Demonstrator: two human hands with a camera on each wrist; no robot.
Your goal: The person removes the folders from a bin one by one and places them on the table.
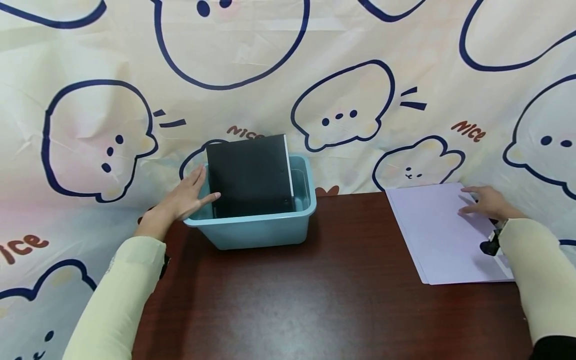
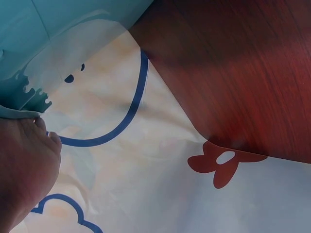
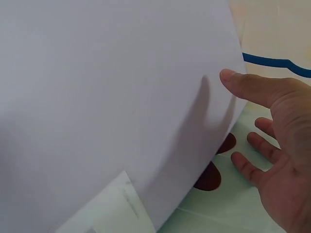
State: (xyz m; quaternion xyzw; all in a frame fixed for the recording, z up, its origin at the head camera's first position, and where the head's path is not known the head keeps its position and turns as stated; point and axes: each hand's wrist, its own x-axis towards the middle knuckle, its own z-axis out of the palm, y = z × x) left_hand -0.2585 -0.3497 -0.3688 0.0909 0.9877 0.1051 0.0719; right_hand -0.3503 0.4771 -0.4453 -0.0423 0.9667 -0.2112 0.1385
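Note:
In the head view my left hand (image 1: 183, 197) is at the left rim of a light blue plastic basin (image 1: 256, 232), fingers straight and thumb spread out over the inside. A black flat item like a folder or notebook (image 1: 249, 177), with a white edge on its right, stands leaning in the basin. On the right lies a stack of large white sheets (image 1: 445, 235). Over its far right edge is my right hand (image 1: 488, 202). The right wrist view shows that hand (image 3: 286, 131) with fingers spread and nothing between them, the thumb above the sheets.
The dark brown wooden table (image 1: 333, 300) extends between the basin and the sheets. A cartoon-printed cloth (image 1: 252, 60) hangs behind it and along both sides. A small pale piece (image 3: 109, 208) lies over the sheets at the bottom of the right wrist view.

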